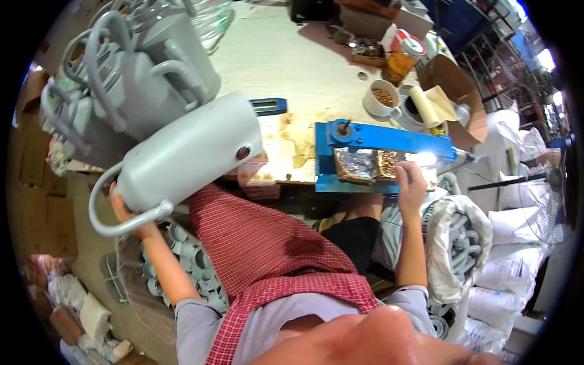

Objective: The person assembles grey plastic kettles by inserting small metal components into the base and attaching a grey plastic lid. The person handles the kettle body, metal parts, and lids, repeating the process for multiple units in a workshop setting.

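Observation:
A large light-grey plastic cylindrical casing with a curved loop handle lies tilted in front of me, its wide end up and to the right. A round reddish-brown hole or fitting shows on its side near that end. My left hand grips its narrower lower end, next to the handle; part of the fingers is behind the casing. My right hand has its fingers curled at a small carton of brass-coloured pieces. Whatever is between those fingertips is too small to tell. Beside it sits an open carton of silvery pieces.
Both cartons rest on a blue metal fixture at the table's edge. Similar grey casings are piled at the left. A white mug of small brass parts stands behind the fixture. Sacks of grey parts flank me at the right.

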Motion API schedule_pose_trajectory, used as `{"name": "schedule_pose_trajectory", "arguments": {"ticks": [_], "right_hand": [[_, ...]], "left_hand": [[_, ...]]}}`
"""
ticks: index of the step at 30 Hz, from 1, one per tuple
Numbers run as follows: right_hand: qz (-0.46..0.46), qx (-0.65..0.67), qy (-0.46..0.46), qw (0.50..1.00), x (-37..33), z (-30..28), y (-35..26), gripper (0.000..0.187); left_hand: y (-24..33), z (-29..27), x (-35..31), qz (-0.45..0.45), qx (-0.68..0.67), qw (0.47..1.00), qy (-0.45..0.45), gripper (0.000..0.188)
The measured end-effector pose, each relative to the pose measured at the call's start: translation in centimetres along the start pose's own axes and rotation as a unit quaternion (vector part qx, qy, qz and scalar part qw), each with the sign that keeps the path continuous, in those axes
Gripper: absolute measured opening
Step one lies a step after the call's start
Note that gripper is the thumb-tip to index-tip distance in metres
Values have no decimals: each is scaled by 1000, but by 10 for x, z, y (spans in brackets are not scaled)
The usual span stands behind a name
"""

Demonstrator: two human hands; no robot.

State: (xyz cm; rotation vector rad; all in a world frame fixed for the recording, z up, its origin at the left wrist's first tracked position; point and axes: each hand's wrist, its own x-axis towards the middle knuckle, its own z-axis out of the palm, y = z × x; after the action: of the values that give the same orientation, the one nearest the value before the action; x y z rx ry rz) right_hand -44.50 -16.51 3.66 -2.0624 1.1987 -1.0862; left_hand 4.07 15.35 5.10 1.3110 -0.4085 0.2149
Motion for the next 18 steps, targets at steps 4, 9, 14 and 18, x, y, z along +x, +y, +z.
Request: {"name": "schedule_pose_trajectory", "arguments": {"ticks": [4,9,14,18], "right_hand": [[-32,224,-61,972,41,10,-100,5],[-59,180,-148,971,95,54,-113,15],[-68,89,-181,977,100,55,-112,21],[-86,83,-216,969,104,57,-121,21]], "left_hand": [[15,-19,-9,-129,-136,981,47,55],[49,4,-55,-119,-253,957,-75,61],[9,-54,-46,-182,-195,964,-11,60],[-22,-77,-44,-169,-273,946,-31,61]]}}
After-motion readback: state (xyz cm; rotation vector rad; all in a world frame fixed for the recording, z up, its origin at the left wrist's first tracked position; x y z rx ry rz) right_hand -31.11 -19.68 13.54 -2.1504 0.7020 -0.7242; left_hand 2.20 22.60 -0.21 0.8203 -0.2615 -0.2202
